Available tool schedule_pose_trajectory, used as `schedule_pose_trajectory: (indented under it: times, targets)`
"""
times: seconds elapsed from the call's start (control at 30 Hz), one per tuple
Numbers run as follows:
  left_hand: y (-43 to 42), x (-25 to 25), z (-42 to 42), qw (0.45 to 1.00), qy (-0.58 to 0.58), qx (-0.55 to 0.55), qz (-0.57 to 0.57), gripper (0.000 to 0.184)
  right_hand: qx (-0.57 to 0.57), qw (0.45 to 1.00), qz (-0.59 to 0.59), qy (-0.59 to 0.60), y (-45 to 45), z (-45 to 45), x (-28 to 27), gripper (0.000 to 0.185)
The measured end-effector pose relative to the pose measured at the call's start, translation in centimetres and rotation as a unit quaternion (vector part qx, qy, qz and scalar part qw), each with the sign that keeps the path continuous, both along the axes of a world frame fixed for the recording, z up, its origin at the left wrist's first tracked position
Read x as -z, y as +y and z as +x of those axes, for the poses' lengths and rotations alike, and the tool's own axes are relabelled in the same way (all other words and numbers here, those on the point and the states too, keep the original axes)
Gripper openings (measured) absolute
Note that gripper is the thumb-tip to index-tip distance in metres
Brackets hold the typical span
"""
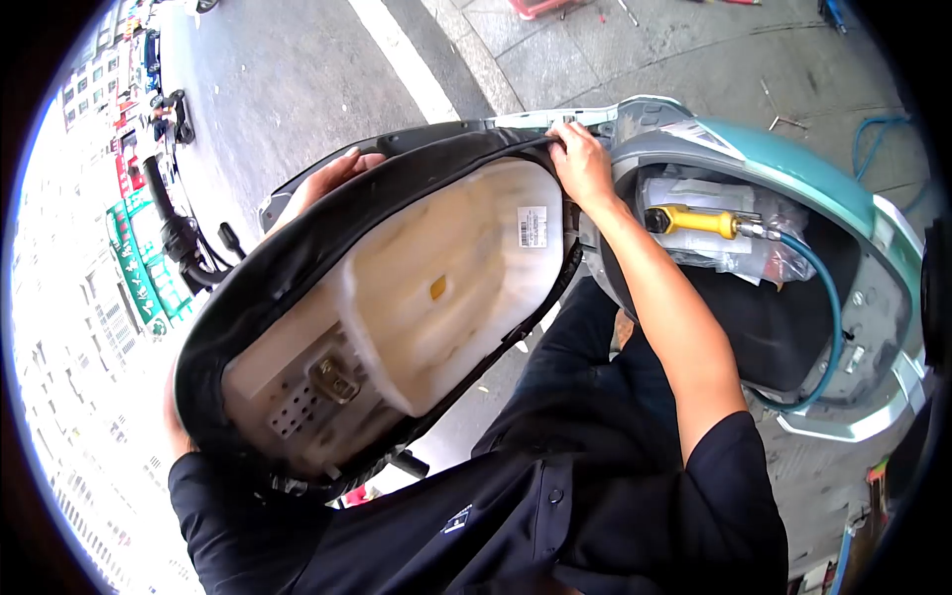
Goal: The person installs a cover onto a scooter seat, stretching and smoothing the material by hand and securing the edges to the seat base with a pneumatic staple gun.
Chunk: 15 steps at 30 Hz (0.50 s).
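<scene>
A black scooter seat [446,223] is tipped up, its pale plastic underside facing me with a small white label near the hinge end. My right hand [580,164] is closed over the seat's upper rim at that end. Behind the seat, my left arm reaches around to the far side, where my left hand [332,180] shows at the upper edge, partly hidden, its fingers bent against it. To the right is the open storage bucket [783,342] of the teal scooter. A yellow air tool [699,220] with a blue hose [836,317] lies in it on plastic-wrapped papers.
The scooter's handlebar [178,238] stands at the left. Teal body panels [783,154] surround the bucket. Past the scooter are the road [278,69] and paving [555,64], where a T-shaped tool [788,123] and another blue hose [873,139] lie.
</scene>
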<state>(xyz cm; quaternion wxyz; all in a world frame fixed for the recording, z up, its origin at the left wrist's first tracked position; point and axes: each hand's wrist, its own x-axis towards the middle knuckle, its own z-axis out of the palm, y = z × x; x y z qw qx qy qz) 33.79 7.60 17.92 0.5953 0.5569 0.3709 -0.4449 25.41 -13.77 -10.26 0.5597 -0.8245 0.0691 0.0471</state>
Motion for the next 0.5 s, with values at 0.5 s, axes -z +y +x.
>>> schedule_pose_trajectory:
  times: [0.5]
  targets:
    - [-0.3,-19.5,-14.2,0.863,-0.487,-0.065,0.121,0.067,-0.101,0.992,0.068,0.029,-9.3,-14.7,-11.6,0.013]
